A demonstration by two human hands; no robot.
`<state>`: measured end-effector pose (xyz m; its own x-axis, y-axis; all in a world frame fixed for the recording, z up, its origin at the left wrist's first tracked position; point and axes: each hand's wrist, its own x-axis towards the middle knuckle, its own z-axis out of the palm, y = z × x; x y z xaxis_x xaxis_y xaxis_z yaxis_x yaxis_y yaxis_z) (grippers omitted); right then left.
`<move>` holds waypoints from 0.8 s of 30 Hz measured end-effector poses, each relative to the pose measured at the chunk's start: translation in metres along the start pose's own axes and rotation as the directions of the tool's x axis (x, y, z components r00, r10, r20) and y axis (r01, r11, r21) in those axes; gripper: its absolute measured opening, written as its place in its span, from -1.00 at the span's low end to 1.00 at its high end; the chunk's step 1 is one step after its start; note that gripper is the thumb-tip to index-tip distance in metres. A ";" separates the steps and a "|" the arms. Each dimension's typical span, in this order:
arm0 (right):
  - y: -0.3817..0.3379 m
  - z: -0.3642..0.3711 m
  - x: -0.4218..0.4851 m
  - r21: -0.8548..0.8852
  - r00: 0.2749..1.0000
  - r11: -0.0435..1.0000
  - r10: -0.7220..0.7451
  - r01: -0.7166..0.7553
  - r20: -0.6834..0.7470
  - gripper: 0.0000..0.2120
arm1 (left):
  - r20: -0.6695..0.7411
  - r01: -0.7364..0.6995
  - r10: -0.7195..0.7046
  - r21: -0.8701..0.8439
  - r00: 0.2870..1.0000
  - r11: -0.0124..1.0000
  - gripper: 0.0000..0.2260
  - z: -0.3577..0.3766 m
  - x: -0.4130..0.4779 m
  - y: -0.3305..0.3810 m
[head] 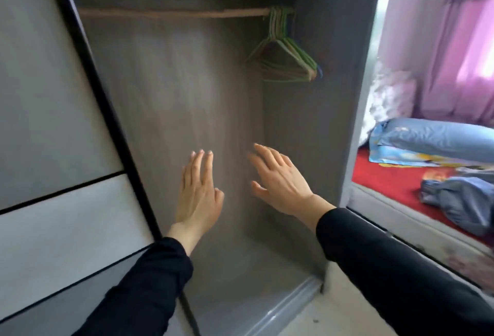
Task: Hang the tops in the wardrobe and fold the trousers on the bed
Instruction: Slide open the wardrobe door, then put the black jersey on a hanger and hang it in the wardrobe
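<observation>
— Where do you start?

— With a hanger; the bunch of hangers (287, 58) sits at the right end of the rail (171, 12), and the wardrobe (173, 90) holds nothing else; I'd lift one off by its hook, not drag the lot.

— And your hands?

— Your left hand (199, 196) and right hand (280, 183) are both flat, fingers spread wide, empty, palms toward the back panel; the clothes (459, 199) lie crumpled on the bed (387, 183) to your right — well apart from both hands.
</observation>
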<state>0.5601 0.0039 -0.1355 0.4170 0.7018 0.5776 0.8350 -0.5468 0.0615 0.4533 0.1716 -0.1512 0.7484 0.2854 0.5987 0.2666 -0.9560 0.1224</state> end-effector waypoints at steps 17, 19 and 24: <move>0.403 -0.116 -0.364 -0.375 0.622 0.661 0.746 -0.650 0.239 -0.41 | 0.391 -0.265 0.485 -0.496 0.782 0.827 -0.47 0.205 0.016 0.566; 0.441 -0.127 -0.396 -0.406 0.550 0.589 0.805 -0.699 0.223 -0.40 | 0.387 -0.313 0.557 -0.535 0.735 0.785 -0.50 0.220 0.017 0.620; 0.542 -0.135 -0.452 -0.453 0.428 0.457 0.887 -0.766 0.171 -0.36 | 0.345 -0.418 0.686 -0.592 0.641 0.689 -0.51 0.272 0.036 0.739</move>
<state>0.7756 -0.6712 -0.2536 0.9809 -0.1069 0.1624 -0.1008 -0.9939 -0.0450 0.8428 -0.5062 -0.2546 0.8721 -0.4493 0.1939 -0.4889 -0.8183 0.3024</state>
